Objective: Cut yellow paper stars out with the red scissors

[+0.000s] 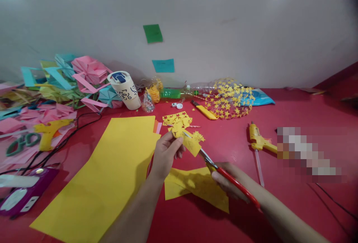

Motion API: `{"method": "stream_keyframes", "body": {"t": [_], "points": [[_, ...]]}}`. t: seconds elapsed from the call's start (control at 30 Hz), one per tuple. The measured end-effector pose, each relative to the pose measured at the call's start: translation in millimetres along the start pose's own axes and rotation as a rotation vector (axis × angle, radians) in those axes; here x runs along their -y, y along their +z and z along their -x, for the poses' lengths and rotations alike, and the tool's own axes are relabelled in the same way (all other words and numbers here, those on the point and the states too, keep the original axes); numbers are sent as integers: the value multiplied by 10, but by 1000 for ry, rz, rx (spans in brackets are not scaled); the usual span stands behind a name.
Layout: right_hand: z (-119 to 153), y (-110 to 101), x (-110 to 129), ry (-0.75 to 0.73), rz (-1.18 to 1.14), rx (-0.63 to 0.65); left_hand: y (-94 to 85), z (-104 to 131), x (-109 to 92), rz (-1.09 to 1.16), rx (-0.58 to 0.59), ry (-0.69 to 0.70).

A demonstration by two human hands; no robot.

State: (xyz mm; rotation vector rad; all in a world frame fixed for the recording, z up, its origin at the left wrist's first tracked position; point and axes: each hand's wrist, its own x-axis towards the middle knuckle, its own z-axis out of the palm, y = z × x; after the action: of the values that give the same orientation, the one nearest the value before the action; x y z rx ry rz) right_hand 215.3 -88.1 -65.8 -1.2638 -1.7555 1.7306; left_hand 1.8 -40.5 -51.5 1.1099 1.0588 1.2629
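Note:
My left hand (168,150) pinches a small piece of yellow paper (192,145) between thumb and fingers. Red-handled scissors (233,183) are gripped in my right hand (228,181), their blades meeting the paper from the right. Part of the blades lies behind the paper. Beneath my hands are larger yellow paper offcuts (195,185) on the red table. Just beyond sit a small pile of cut yellow stars (198,136) and yellow scraps with star-shaped holes (175,118). Big yellow sheets (112,168) lie left of my left hand.
On the left are folded paper lanterns (89,69), a yellow glue gun (50,133), green-handled scissors (24,144) and a purple power strip (33,191). Further back stand a white tumbler (125,92), a yellow cutter (205,110) and a star-covered clear ball (229,99). Another glue gun (258,138) rests right.

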Motion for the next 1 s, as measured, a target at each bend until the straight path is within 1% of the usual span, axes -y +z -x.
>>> {"method": "stream_keyframes", "body": {"t": [0.17,0.27,0.4,0.5,0.8,1.0], "points": [[17,12,40,-16,-82,54,62,50,6,32,-5,3],[27,-9,80,-41,-33,42,55,47,5,38,-13,-13],[38,-49,156,-59,53,43,-5,20,4,53,4,-54],[33,-54,184,-68,93,26,-40,6,1,49,7,-52],[15,-75,35,-98,131,64,-58,0,-15,15,-4,-24],[25,-70,44,-101,132,60,-56,-4,-9,13,-8,-35]]}}
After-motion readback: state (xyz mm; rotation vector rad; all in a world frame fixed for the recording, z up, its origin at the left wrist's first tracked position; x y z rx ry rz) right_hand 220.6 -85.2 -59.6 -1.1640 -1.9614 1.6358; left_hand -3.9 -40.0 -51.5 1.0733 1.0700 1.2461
